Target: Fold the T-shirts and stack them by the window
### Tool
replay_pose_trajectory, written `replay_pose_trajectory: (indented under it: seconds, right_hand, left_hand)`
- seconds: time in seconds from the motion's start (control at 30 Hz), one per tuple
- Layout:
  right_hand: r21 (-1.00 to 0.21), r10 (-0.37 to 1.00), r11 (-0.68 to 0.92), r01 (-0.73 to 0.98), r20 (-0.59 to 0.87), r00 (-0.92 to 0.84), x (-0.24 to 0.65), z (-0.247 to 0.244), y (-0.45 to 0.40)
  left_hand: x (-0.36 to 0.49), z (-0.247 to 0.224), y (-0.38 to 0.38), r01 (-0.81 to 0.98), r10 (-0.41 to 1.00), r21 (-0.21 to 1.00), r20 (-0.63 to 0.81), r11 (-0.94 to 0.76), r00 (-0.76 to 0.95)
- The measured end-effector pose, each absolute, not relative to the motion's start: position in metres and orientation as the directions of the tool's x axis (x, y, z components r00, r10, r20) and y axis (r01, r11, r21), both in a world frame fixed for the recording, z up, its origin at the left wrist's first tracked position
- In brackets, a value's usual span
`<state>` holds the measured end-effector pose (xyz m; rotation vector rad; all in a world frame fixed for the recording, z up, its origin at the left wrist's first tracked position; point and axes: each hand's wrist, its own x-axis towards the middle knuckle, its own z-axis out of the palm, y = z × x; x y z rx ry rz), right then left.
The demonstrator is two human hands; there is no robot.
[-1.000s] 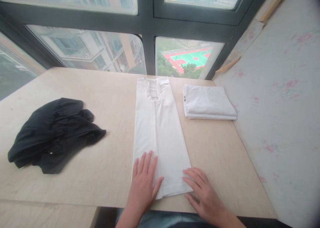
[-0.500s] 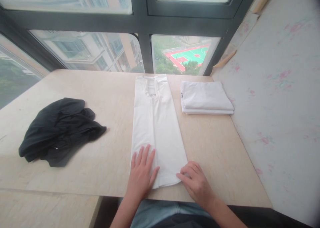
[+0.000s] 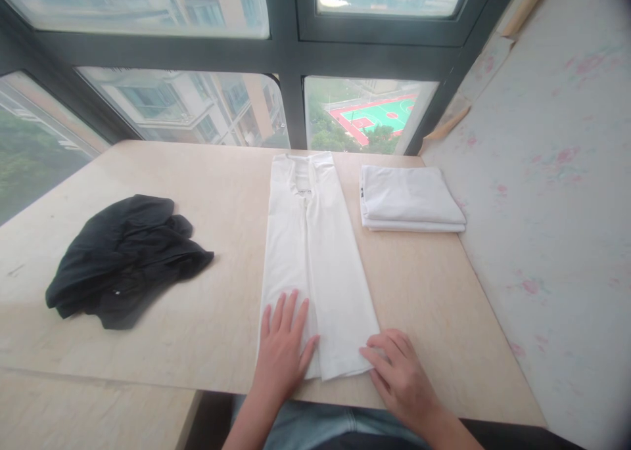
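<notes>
A white shirt (image 3: 330,266) lies folded lengthwise into a long strip on the table, its collar at the far end by the window and its hem near me. Both side panels meet along a seam down the middle, with a slim gap towards the hem. My left hand (image 3: 283,345) rests flat on the lower left part, fingers spread. At the lower right corner of the hem, my right hand (image 3: 401,378) has its fingers curled on the edge of the cloth; the contact under the fingertips is partly hidden.
A crumpled black garment (image 3: 131,259) lies on the left of the table (image 3: 227,318). To the right, by the flowered wall (image 3: 552,240), sits a stack of folded white cloth (image 3: 409,197). Dark window frames (image 3: 290,56) rise behind the table, whose front edge is close to my body.
My right hand has shifted a little to the right with the shirt's right hem corner, and the gap in the middle has widened. My left hand stays flat. The view has shifted slightly.
</notes>
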<state>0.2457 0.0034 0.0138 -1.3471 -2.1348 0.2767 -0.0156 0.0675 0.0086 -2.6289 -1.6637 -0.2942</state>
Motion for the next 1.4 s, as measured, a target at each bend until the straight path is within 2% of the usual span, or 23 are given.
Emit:
replay_pose_trajectory:
  seconds: [0.27,0.43,0.7,0.83,0.9,1.03,1.13,1.23,1.4]
  right_hand:
    - [-0.488,0.839,0.531,0.693,0.416,-0.35,0.2,0.013,0.012]
    - [-0.502,0.845,0.534,0.68,0.346,-0.408,0.202,0.014,0.009]
    - [-0.233,0.758,0.652,0.721,0.18,-0.627,0.233,0.013,-0.008]
    - [-0.194,0.737,0.673,0.714,0.249,-0.628,0.236,0.007,-0.021]
    - [-0.207,0.726,0.678,0.705,0.342,-0.597,0.238,0.005,-0.025]
    - [-0.263,0.705,0.689,0.675,0.457,-0.542,0.243,0.006,-0.029]
    - [-0.292,0.714,0.678,0.674,0.48,-0.51,0.244,0.008,-0.031]
    - [-0.312,0.733,0.657,0.686,0.478,-0.484,0.242,0.008,-0.034]
    - [-0.357,0.774,0.609,0.709,0.463,-0.432,0.234,0.004,-0.038]
  left_hand:
    - [-0.011,0.006,0.061,0.889,0.881,0.08,0.201,-0.451,0.429]
    - [-0.015,0.01,0.053,0.872,0.858,0.048,0.213,-0.487,0.467]
    - [-0.049,0.018,0.011,0.792,0.767,-0.057,0.216,-0.608,0.604]
    - [-0.068,0.016,-0.01,0.731,0.703,-0.102,0.215,-0.674,0.678]
    - [-0.074,0.017,-0.014,0.703,0.665,-0.053,0.282,-0.709,0.692]
    - [-0.075,0.018,-0.017,0.672,0.649,0.149,0.473,-0.725,0.595]
    - [-0.071,0.01,-0.025,0.698,0.704,0.241,0.496,-0.674,0.509]
    - [-0.066,-0.002,-0.034,0.758,0.761,0.265,0.487,-0.596,0.428]
    - [-0.044,-0.011,-0.037,0.816,0.806,0.24,0.449,-0.525,0.386]
